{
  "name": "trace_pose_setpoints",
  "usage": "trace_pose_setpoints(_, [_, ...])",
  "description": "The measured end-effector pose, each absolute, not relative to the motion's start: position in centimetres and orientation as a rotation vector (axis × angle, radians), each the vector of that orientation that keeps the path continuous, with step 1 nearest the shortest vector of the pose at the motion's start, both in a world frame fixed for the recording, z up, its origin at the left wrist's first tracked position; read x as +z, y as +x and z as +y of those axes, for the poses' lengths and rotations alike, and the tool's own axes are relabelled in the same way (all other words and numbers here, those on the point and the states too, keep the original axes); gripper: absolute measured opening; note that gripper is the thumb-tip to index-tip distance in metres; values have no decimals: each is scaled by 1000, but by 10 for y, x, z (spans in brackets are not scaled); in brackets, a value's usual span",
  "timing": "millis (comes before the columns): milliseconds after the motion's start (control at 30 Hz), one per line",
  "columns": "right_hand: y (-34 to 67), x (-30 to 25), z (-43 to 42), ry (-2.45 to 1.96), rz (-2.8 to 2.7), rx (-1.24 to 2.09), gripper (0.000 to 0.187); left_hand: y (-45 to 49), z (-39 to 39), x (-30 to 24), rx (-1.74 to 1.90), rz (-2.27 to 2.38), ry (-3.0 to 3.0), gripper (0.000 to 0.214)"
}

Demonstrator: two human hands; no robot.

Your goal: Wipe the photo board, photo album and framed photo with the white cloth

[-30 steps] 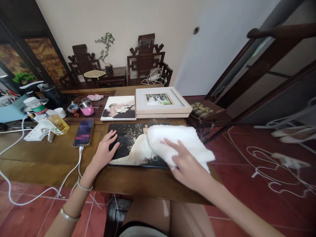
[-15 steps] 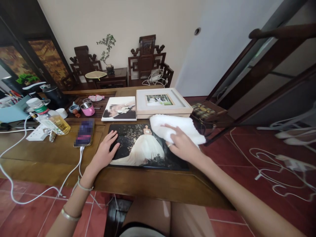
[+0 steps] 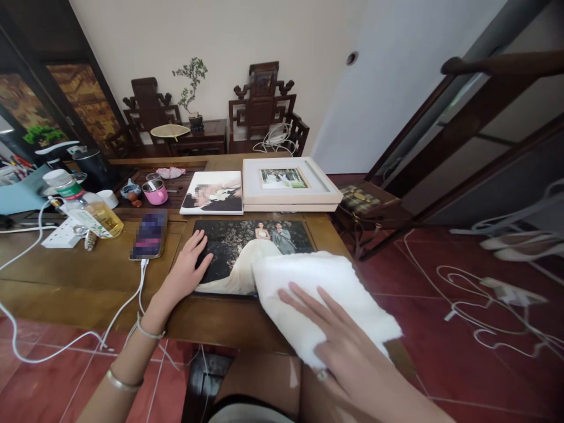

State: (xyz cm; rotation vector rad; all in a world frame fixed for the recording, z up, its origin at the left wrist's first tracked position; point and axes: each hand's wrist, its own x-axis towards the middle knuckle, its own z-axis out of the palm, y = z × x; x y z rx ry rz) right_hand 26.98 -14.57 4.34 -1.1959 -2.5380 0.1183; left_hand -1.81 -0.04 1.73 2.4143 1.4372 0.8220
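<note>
A dark glossy photo panel (image 3: 224, 247) showing a couple, one in a white gown, lies flat on the wooden table. My left hand (image 3: 189, 264) rests on its left edge with the fingers stretched out, holding nothing. In my right hand (image 3: 339, 335) is a white towel (image 3: 317, 276), gripped at its near edge while the fingers lie across its top. The towel covers the panel's lower right part and hangs past the table's front edge. My right thumb is partly hidden by the cloth.
Behind the panel lie a white photo board (image 3: 211, 202) and framed pictures (image 3: 291, 202). To the left are a phone (image 3: 150, 235) on a charging cable, a bottle (image 3: 94, 214), a power strip (image 3: 61, 234) and a pink cup (image 3: 155, 192). A plaid bag (image 3: 359, 200) sits beyond the right edge.
My right hand has drawn the towel from the panel's upper right down toward me, uncovering the second figure in the photo. My left hand stays on the panel's left edge.
</note>
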Motion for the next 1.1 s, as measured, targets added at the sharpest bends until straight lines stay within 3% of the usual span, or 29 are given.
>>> trace_pose_setpoints(333, [279, 46, -1, -1412, -2470, 4, 19, -20, -2, 20, 775, 1426, 2381, 48])
trace_pose_setpoints(733, [242, 43, -122, -1125, -2553, 146, 16, -19, -1, 18, 751, 1431, 2428, 47])
trace_pose_setpoints(1100, [253, 48, 1, -1567, -2393, 74, 21, -20, -1, 17, 768, 1420, 2418, 46])
